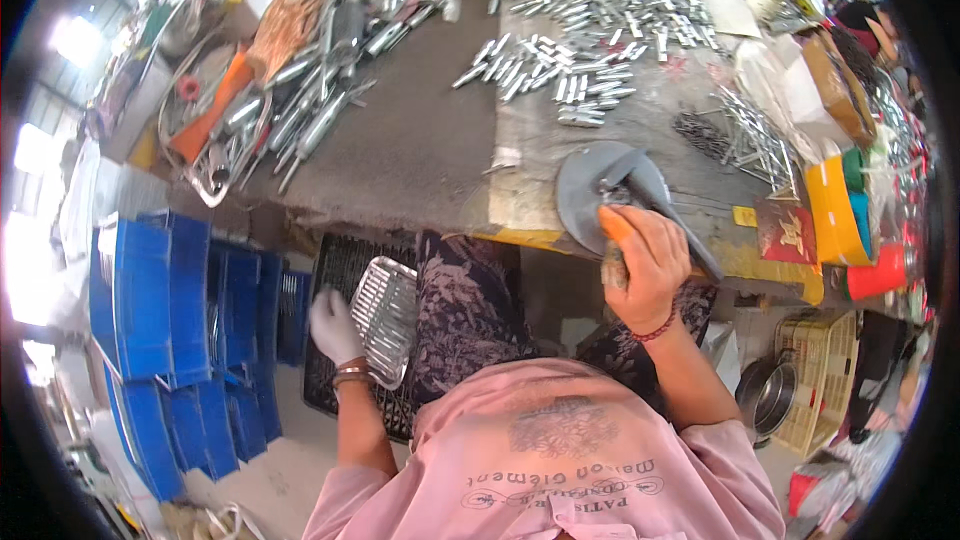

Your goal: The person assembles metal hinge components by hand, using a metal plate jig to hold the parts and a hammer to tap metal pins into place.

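My right hand (648, 270) rests at the table's front edge, over a grey round metal disc (578, 190) with a long grey lever bar (690, 240). Orange covering shows on its fingers, which are curled in; whatever they pinch is hidden. Down at my left side, my left hand (336, 328) wears a white glove and hangs beside a shiny metal tray (402, 372) holding several slim metal parts. The tray lies on a black plastic crate (322, 380). Blur hides how the left fingers are set.
Many silver cylindrical parts (590, 0) lie heaped at the table's back. Thin metal pins (755, 145) sit at right. Tools (310, 130) and an orange glove (288, 32) crowd the left. Blue bins (160, 310) stand on the left; a yellow crate (815, 370) is on the floor at right.
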Available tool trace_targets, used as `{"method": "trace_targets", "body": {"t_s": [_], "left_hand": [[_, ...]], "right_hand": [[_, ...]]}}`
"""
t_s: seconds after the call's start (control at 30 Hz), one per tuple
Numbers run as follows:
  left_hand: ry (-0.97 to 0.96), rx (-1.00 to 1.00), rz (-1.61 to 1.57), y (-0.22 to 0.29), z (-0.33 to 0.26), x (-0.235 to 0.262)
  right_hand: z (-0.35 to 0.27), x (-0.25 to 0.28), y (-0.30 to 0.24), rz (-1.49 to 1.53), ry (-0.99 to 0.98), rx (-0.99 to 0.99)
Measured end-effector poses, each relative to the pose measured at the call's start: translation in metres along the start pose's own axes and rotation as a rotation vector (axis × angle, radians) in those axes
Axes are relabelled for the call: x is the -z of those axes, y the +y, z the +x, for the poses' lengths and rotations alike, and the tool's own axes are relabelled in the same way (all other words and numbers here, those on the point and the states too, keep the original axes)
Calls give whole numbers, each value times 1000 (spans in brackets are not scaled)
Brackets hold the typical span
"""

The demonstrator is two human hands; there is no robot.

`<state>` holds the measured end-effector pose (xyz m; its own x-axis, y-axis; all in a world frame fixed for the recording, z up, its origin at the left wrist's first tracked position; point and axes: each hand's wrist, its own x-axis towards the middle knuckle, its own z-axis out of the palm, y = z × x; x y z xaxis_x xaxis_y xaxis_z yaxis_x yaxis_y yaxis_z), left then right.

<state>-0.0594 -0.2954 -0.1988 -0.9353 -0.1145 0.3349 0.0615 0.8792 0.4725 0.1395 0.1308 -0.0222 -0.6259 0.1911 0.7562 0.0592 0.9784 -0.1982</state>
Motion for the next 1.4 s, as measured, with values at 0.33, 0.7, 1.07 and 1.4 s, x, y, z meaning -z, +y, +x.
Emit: {"method": "trace_targets", "body": {"t_s": [0.33, 0.7, 1.07, 1.4], "left_hand": [[-476, -961, -603, 350, 84, 59], [-709, -1157, -170, 444, 79, 3], [-665, -1075, -272, 431, 67, 6], [-1244, -318, -839, 389, 28, 66]], "right_hand": [[2, 34, -4, 358, -41, -198], [6, 123, 84, 7, -118, -446], [44, 87, 203, -534, -418, 49], [47, 97, 189, -373, -360, 121]]}}
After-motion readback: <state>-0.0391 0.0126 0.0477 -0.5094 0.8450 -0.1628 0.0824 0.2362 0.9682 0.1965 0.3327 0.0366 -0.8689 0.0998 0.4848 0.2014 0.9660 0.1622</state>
